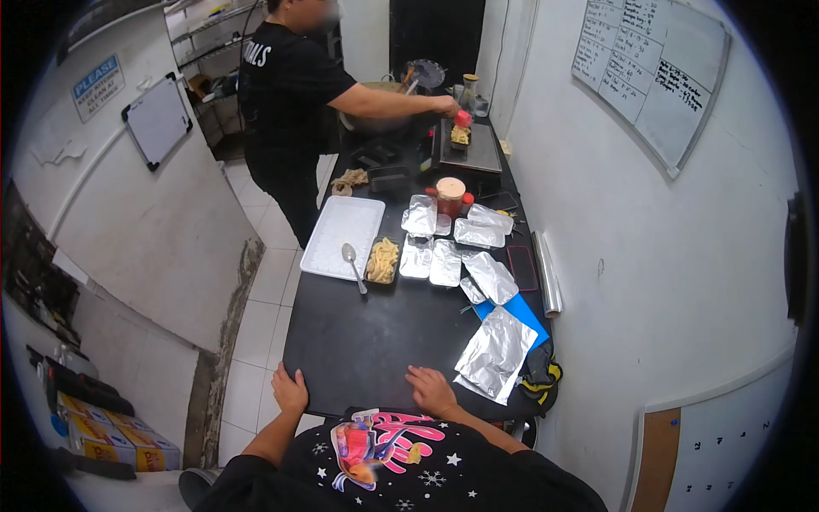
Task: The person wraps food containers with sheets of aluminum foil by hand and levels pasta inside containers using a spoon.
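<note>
My left hand (290, 389) rests at the near left edge of the black table (358, 341), thumb apart from the fingers, holding nothing. On the tabletop near the front edge lies my right hand (432, 392), fingers stretched out and also holding nothing. Loose sheets of foil (496, 352) lie to its right. Farther up the table, a black tray of pasta (382, 260) stands beside a white tray (343, 230), with a spoon (352, 266) lying across the white tray's rim. Several foil-covered trays (445, 262) sit to the right of the pasta.
A co-worker (286, 102) reaches across the far end, a pink object (462, 119) in hand above a food-filled tray (461, 136) on a scale (482, 154). A red container (450, 198) stands mid-table. A foil roll (548, 273) lies along the right wall; a phone-like object (522, 268) is near it.
</note>
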### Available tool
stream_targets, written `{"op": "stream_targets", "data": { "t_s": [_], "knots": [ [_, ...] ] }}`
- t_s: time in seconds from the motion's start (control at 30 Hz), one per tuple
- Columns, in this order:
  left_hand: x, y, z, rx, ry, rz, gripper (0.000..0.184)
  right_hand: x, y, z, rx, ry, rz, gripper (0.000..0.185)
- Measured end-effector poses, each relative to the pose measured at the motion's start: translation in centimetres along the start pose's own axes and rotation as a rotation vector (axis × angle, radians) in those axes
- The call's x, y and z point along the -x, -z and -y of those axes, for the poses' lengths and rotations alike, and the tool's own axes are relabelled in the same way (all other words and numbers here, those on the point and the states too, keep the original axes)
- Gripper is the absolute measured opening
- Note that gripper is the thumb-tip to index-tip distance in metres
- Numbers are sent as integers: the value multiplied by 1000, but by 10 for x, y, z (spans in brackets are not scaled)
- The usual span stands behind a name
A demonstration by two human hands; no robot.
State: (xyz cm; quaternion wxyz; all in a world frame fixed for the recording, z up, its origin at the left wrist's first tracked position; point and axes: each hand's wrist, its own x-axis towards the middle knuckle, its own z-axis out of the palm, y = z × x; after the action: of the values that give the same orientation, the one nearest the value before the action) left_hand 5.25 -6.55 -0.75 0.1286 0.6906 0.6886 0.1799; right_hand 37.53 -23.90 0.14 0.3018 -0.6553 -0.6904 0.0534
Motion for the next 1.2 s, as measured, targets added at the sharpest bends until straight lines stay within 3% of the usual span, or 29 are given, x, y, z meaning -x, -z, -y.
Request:
{"op": "stream_targets", "data": {
  "t_s": [1.2],
  "knots": [
    [1,8,-6,36,0,27,58,1,-3,-2,2,13,-31,38]
  ]
}}
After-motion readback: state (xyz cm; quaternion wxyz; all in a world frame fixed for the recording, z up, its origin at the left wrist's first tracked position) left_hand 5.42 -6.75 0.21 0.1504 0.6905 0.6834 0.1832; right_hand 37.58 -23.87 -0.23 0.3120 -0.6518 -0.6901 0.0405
